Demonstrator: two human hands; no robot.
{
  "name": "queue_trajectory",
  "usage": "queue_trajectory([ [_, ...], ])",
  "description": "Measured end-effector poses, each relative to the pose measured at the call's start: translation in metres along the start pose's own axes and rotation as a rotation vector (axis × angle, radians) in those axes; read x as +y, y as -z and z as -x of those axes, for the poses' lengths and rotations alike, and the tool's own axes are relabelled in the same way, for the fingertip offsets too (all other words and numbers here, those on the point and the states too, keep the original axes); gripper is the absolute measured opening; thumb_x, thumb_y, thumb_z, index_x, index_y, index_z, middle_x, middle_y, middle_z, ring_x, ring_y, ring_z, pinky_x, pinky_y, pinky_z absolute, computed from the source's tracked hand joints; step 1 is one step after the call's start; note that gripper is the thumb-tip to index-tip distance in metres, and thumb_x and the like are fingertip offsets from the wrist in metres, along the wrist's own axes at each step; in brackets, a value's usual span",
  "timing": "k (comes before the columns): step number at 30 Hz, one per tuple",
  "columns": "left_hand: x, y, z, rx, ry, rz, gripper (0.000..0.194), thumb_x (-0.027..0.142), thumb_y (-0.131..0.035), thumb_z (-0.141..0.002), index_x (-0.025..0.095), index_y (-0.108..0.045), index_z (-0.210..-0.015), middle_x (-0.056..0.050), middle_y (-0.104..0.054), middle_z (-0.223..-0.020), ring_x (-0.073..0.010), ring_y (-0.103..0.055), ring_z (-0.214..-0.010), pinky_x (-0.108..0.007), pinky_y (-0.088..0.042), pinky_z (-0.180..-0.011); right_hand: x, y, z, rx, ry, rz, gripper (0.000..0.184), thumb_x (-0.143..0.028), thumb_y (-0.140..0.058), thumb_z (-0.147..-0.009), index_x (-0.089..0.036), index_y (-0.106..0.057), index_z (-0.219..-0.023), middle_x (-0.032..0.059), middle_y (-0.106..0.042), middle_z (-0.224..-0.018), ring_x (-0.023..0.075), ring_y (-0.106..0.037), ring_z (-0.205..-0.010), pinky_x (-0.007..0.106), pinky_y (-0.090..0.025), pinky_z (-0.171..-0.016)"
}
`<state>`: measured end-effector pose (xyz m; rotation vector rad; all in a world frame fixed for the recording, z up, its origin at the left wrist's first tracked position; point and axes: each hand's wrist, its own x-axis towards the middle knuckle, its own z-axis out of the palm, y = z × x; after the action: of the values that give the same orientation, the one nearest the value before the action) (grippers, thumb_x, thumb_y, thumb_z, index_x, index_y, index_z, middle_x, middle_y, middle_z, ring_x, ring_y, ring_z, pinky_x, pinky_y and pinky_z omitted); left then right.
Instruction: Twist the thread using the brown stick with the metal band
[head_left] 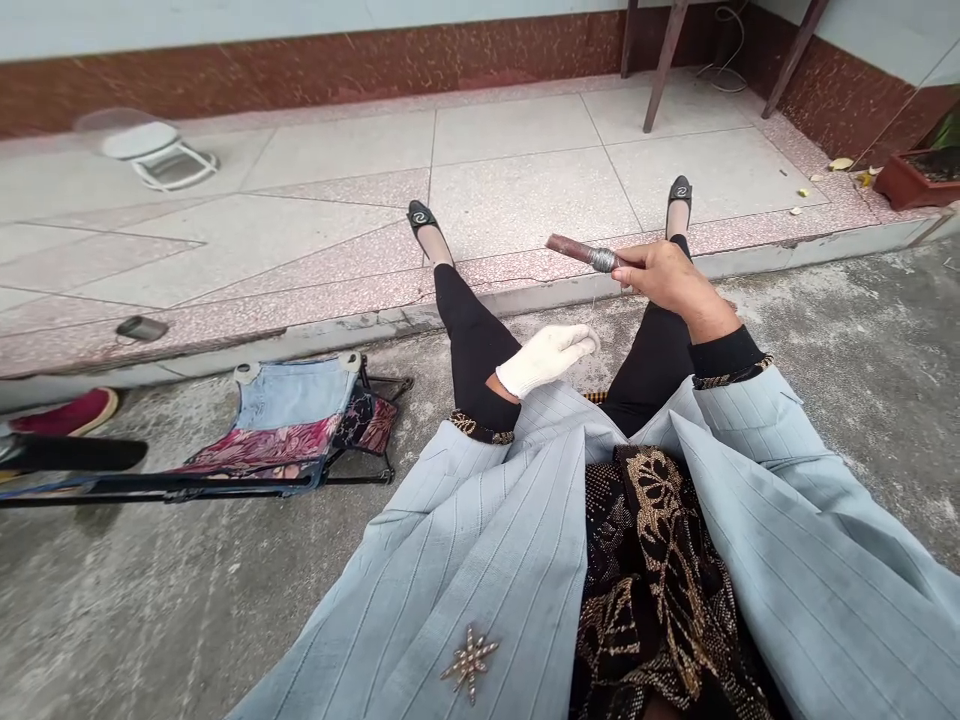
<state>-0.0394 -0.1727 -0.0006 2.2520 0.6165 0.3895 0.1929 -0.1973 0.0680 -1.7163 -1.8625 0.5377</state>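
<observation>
My right hand (670,278), bare, grips a reddish-brown stick (570,247) by its right part; the end under my fingers is hidden. Around the stick's middle, just beside my thumb, sits a tight winding of silvery wire (602,260). From this winding a thin strand (594,302) runs down to my left hand (546,360), which wears a white knitted glove. Its fingers are closed on the strand, lower and to the left of the stick, between my knees. The hands are apart.
A raised tiled step (510,190) lies under my shoes. On the left stand a folding chair (296,395) with patched fabric and a small white stool (161,155). Dark legs of furniture (664,70) rise near the wall; a planter (919,182) is at the right.
</observation>
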Motion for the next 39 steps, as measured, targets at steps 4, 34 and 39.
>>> queue_trajectory([
  [4, 0.004, 0.016, -0.002, 0.024, -0.052, -0.193, 0.030, 0.035, -0.045, -0.097, 0.016, -0.069, -0.093, -0.002, -0.069, -0.083, -0.0144, -0.060, -0.075, -0.025, -0.044, -0.073, 0.002, -0.002, 0.001, -0.074, -0.099, 0.308, 0.030, -0.031, -0.057, -0.088, -0.016, -0.078, -0.103, 0.0084, -0.071, -0.086, 0.0212, -0.060, -0.082, 0.031, -0.034, -0.069],
  [34, -0.020, -0.025, -0.019, -0.062, 0.104, 0.567, 0.033, 0.043, -0.055, -0.090, 0.012, -0.064, -0.081, -0.001, -0.057, -0.070, -0.0060, -0.037, -0.052, -0.022, -0.029, -0.050, 0.012, 0.002, 0.005, 0.038, 0.021, -0.452, 0.018, -0.031, -0.064, -0.083, -0.015, -0.071, -0.085, 0.0014, -0.060, -0.069, 0.0096, -0.049, -0.057, 0.023, -0.037, -0.053],
  [39, -0.009, -0.011, -0.013, -0.120, 0.071, 0.374, 0.029, 0.037, -0.051, -0.090, 0.013, -0.064, -0.081, 0.000, -0.058, -0.072, -0.0085, -0.043, -0.058, -0.023, -0.035, -0.057, 0.018, -0.002, 0.002, 0.071, 0.006, -0.293, 0.020, -0.031, -0.059, -0.085, -0.015, -0.070, -0.084, 0.0015, -0.060, -0.068, 0.0122, -0.051, -0.060, 0.026, -0.036, -0.058],
])
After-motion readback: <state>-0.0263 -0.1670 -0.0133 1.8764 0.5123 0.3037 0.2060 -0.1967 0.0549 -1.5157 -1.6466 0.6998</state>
